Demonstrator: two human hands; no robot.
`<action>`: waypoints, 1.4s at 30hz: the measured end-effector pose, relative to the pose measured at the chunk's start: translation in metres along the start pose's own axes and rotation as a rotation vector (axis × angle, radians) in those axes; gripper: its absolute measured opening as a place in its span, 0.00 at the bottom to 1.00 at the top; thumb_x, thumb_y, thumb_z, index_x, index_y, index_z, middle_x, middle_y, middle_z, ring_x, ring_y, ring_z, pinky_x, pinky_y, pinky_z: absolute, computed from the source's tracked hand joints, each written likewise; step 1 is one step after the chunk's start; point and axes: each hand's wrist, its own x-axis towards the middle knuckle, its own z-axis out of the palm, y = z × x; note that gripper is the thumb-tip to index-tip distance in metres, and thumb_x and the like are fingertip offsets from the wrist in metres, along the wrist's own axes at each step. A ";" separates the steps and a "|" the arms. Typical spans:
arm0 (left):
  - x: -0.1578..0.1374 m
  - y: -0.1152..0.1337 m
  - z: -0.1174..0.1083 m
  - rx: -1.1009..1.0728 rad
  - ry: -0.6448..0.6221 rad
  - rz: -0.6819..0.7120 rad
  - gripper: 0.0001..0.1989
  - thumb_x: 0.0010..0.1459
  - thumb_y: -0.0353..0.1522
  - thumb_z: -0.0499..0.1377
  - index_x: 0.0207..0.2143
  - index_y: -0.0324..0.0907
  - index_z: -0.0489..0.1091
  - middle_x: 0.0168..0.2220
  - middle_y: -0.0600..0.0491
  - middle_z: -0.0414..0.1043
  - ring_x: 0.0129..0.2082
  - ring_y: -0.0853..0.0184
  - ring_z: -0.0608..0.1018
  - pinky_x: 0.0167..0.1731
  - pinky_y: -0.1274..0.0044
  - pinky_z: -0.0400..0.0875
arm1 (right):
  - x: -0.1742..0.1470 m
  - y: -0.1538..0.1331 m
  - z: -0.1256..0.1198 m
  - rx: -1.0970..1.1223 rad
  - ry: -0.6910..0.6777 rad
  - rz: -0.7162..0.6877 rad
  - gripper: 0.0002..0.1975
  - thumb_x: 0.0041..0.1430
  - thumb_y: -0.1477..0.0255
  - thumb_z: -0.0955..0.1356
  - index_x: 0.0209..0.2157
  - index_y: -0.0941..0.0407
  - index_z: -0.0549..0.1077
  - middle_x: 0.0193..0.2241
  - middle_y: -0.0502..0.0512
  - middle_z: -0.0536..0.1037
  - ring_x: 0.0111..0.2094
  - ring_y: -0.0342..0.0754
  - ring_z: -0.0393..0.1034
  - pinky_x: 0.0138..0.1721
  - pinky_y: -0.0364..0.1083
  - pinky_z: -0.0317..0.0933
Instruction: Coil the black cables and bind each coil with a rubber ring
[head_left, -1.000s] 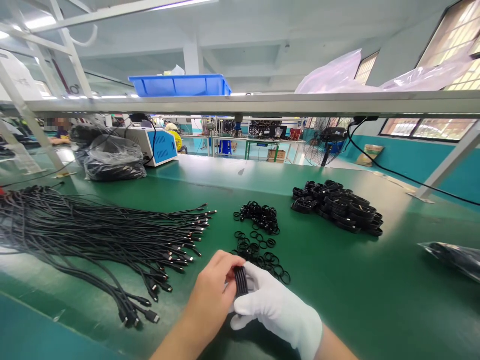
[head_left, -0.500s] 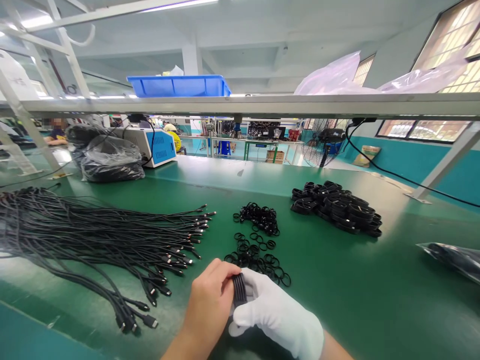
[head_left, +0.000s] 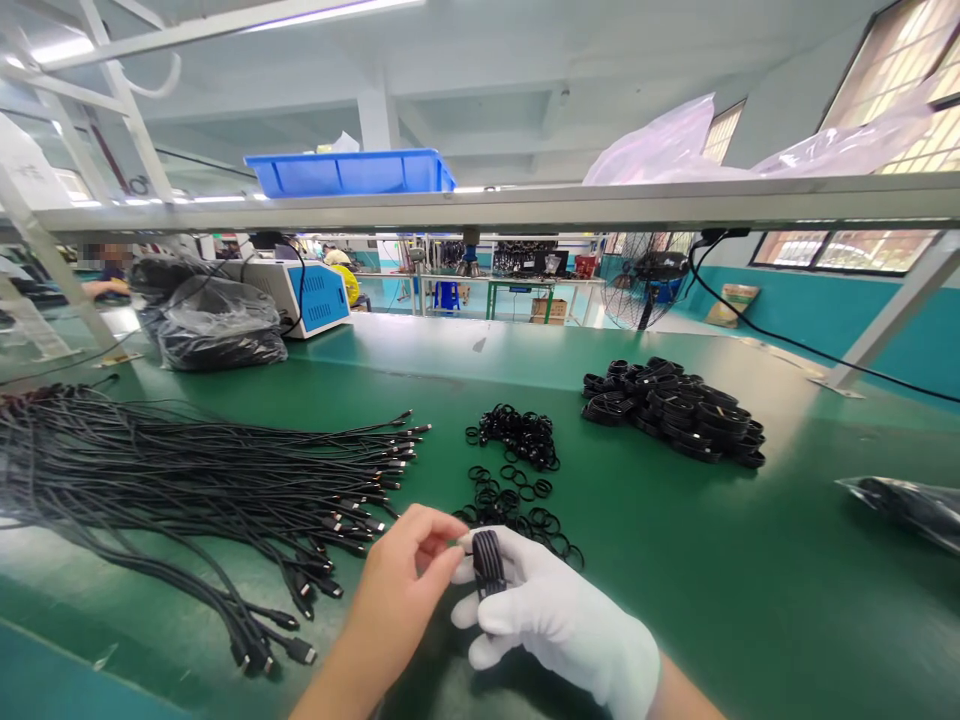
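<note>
My gloved right hand (head_left: 551,615) holds a coiled black cable (head_left: 489,562) upright between its thumb and fingers. My bare left hand (head_left: 409,575) is at the coil's left side, its thumb and forefinger pinched together. A small dark bit shows at those fingertips, too small to name. Just beyond my hands lie loose black rings (head_left: 517,497), with a denser heap of black rings (head_left: 519,435) behind them. To the left, a wide spread of straight black cables (head_left: 247,470) lies with its metal plugs pointing toward the middle.
A pile of coiled cables (head_left: 675,410) sits at the right, with a clear plastic bag (head_left: 907,510) nearer the right edge. Bagged black goods (head_left: 221,320) and a blue-and-white machine (head_left: 322,297) stand at the back left. Overhead, a shelf (head_left: 525,208) carries a blue bin (head_left: 352,173).
My left hand has drawn slightly left from the coil, its fingertips now pinched beside it. The right hand has turned the coil a little, so more of its loops show.
</note>
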 end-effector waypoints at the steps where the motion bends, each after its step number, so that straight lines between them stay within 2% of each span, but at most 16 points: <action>1: -0.001 0.002 -0.002 -0.035 -0.040 -0.035 0.05 0.53 0.31 0.53 0.31 0.42 0.69 0.29 0.55 0.68 0.29 0.67 0.70 0.31 0.77 0.63 | 0.000 0.000 -0.001 -0.003 0.005 -0.002 0.23 0.39 0.78 0.73 0.41 0.57 0.67 0.41 0.55 0.68 0.36 0.48 0.70 0.30 0.45 0.67; 5: -0.006 0.006 -0.005 -0.120 -0.217 -0.110 0.04 0.52 0.31 0.54 0.30 0.41 0.68 0.26 0.57 0.65 0.27 0.69 0.66 0.29 0.79 0.60 | 0.000 -0.003 0.001 -0.033 -0.030 -0.015 0.22 0.39 0.78 0.73 0.39 0.59 0.67 0.37 0.55 0.71 0.34 0.46 0.69 0.30 0.44 0.66; 10: -0.008 0.005 -0.002 -0.098 -0.248 -0.068 0.06 0.52 0.29 0.54 0.22 0.41 0.65 0.24 0.59 0.61 0.26 0.71 0.63 0.28 0.80 0.57 | 0.000 -0.006 0.005 -0.043 -0.018 -0.029 0.21 0.38 0.80 0.73 0.38 0.58 0.67 0.34 0.52 0.71 0.33 0.45 0.68 0.30 0.44 0.66; 13: -0.008 0.005 -0.003 -0.045 -0.227 -0.060 0.07 0.51 0.30 0.55 0.22 0.41 0.65 0.23 0.59 0.62 0.26 0.70 0.64 0.27 0.80 0.57 | 0.000 -0.005 0.004 -0.041 -0.028 -0.033 0.21 0.37 0.80 0.73 0.37 0.58 0.67 0.34 0.52 0.71 0.34 0.46 0.68 0.30 0.44 0.66; 18: -0.005 0.003 -0.007 -0.102 -0.107 -0.057 0.06 0.54 0.32 0.54 0.32 0.42 0.69 0.30 0.55 0.70 0.31 0.66 0.70 0.33 0.77 0.63 | 0.000 -0.001 -0.001 -0.016 0.001 -0.011 0.24 0.39 0.77 0.73 0.41 0.57 0.67 0.39 0.55 0.70 0.33 0.46 0.71 0.29 0.44 0.66; 23: -0.005 -0.002 -0.001 0.175 0.136 0.142 0.08 0.53 0.28 0.56 0.35 0.45 0.70 0.33 0.54 0.71 0.31 0.66 0.72 0.33 0.77 0.65 | 0.000 0.001 0.002 -0.017 0.004 0.003 0.26 0.40 0.77 0.73 0.44 0.56 0.66 0.40 0.56 0.69 0.35 0.48 0.71 0.30 0.45 0.66; 27: -0.006 -0.011 0.008 0.336 0.186 0.347 0.09 0.55 0.27 0.53 0.34 0.46 0.72 0.34 0.52 0.74 0.35 0.65 0.75 0.37 0.76 0.67 | 0.001 0.002 0.005 0.008 -0.052 0.011 0.23 0.40 0.77 0.72 0.42 0.59 0.67 0.36 0.55 0.70 0.34 0.47 0.71 0.31 0.45 0.67; 29: -0.006 -0.015 0.011 0.411 0.212 0.397 0.10 0.56 0.28 0.52 0.33 0.45 0.73 0.32 0.51 0.75 0.34 0.64 0.76 0.37 0.77 0.67 | 0.001 0.001 0.005 0.041 -0.064 0.033 0.24 0.40 0.76 0.73 0.42 0.59 0.67 0.35 0.54 0.70 0.34 0.46 0.71 0.30 0.44 0.68; 32: -0.005 -0.018 0.013 0.449 0.224 0.379 0.10 0.57 0.29 0.52 0.32 0.44 0.74 0.31 0.51 0.76 0.32 0.65 0.77 0.35 0.77 0.67 | 0.001 0.000 0.005 0.062 -0.046 0.048 0.25 0.39 0.75 0.73 0.42 0.58 0.66 0.34 0.53 0.70 0.33 0.46 0.71 0.29 0.43 0.67; 42: 0.002 -0.002 0.013 0.293 0.190 0.202 0.09 0.50 0.24 0.53 0.28 0.45 0.72 0.27 0.55 0.72 0.26 0.67 0.73 0.28 0.78 0.64 | 0.002 0.003 0.004 -0.015 -0.007 -0.031 0.24 0.38 0.79 0.72 0.41 0.59 0.68 0.34 0.53 0.71 0.34 0.46 0.70 0.30 0.44 0.66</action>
